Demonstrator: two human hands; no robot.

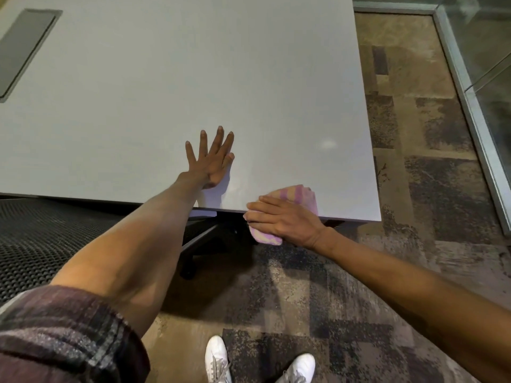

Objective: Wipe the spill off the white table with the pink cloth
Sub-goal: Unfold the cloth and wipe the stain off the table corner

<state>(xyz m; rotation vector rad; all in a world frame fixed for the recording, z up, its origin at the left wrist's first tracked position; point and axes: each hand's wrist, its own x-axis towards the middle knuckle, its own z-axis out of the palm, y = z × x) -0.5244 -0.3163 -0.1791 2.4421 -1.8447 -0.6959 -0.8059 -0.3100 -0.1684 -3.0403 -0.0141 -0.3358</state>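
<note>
The white table [166, 92] fills the upper left of the head view. My left hand [211, 158] lies flat on it near the front edge, fingers spread, holding nothing. My right hand [282, 219] presses the pink striped cloth [301, 196] at the table's front edge near the right corner; part of the cloth hangs below the edge under my palm. A faint pale smear [327, 144] shows on the tabletop beyond the cloth. No other liquid is clearly visible.
A grey cable hatch [25, 48] sits in the tabletop at far left. A black chair base [204, 239] stands under the table edge, black mesh [41, 239] to its left. Patterned carpet [414, 161] and a glass wall's metal frame [475, 111] lie right. My white shoes [218, 360] are below.
</note>
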